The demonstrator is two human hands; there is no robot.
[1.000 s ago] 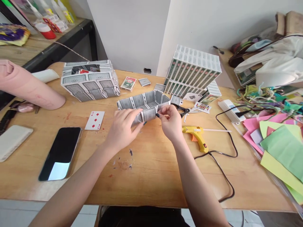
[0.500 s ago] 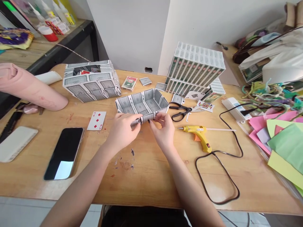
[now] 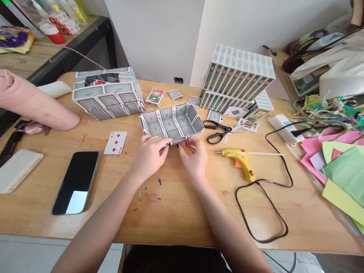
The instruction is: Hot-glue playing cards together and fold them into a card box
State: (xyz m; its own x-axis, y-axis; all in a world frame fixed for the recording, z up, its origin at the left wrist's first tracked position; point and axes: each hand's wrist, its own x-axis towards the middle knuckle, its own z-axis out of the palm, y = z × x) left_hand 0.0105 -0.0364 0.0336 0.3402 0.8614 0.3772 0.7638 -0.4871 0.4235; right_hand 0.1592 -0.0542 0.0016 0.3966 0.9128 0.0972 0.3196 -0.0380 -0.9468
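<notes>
An open-topped box made of playing cards (image 3: 173, 123), its patterned backs showing inside, lies before me on the table. My left hand (image 3: 152, 155) is closed on the left part of its near wall, thumb on the outer side. Farther right on that same wall, my right hand (image 3: 195, 157) grips with fingers over the rim and thumb below. Beyond my left wrist a five of diamonds card (image 3: 115, 143) lies face up. A yellow glue gun (image 3: 240, 161) with a stick in its back rests to the right of my right hand, and black scissors (image 3: 217, 132) lie behind it.
A larger card box (image 3: 109, 94) stands back left, beside a pink roll (image 3: 36, 102). Stacked card packs (image 3: 236, 79) rise back right. A phone (image 3: 76, 182) lies front left. The glue gun's black cord (image 3: 263, 240) loops toward a power strip (image 3: 286, 131); coloured paper (image 3: 345, 170) covers the right edge.
The near wall of the card box has tipped more upright between my hands. Both hands keep their hold, and the whole view has shifted slightly.
</notes>
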